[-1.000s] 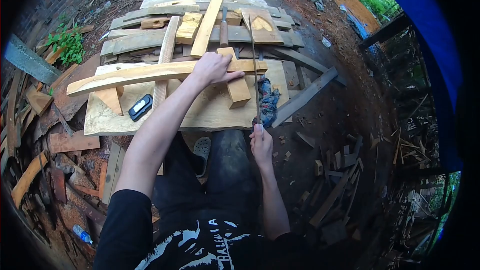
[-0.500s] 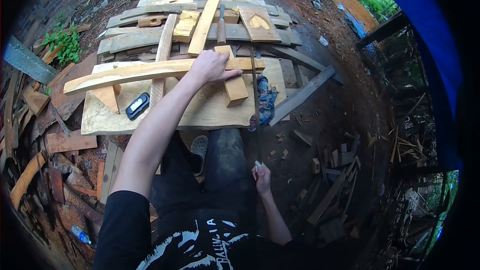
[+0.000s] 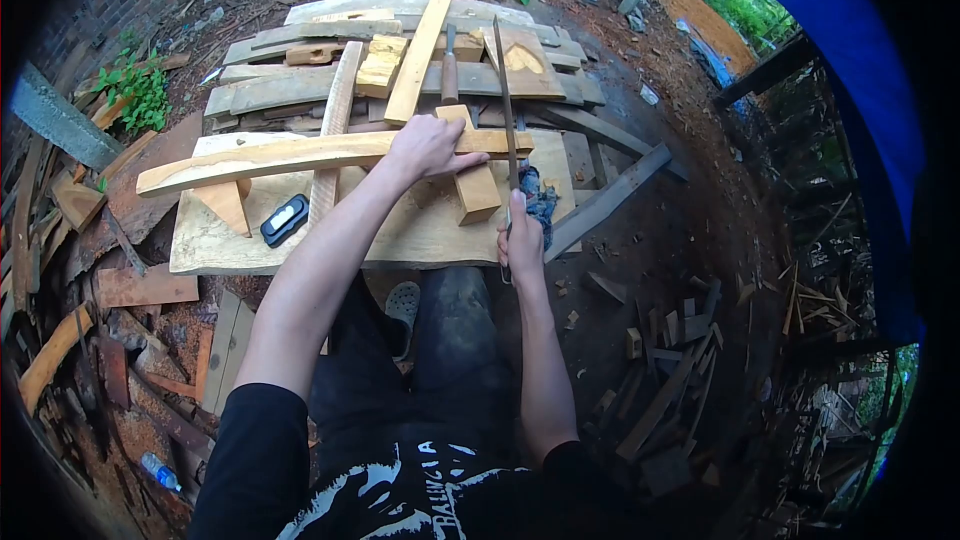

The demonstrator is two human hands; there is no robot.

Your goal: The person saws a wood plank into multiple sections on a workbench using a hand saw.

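My left hand (image 3: 430, 147) presses down on a long, slightly curved wooden strip (image 3: 270, 161), fingers bent over its far side. Under the strip lies a squared wooden block (image 3: 478, 195), crosswise to it. My right hand (image 3: 522, 240) is closed round the handle of a handsaw (image 3: 504, 90). The narrow blade points away from me and crosses the strip near its right end. Whether the teeth are in the wood cannot be made out. A thin slat (image 3: 337, 100) and a wedge-shaped piece (image 3: 224, 205) also lie beneath the strip, on a pale board (image 3: 400, 245).
A black case-like object (image 3: 285, 220) rests on the board. Farther off lie a chisel (image 3: 449, 75), a plank (image 3: 418, 55) and a panel with a heart-shaped hollow (image 3: 524, 60). A crumpled cloth (image 3: 541, 205) is at the board's right edge. Offcuts (image 3: 670, 360) litter the ground.
My right hand has moved forward and up with the saw, from beside my leg to the board's edge. My left hand keeps its hold on the strip. The whole view has shifted slightly.
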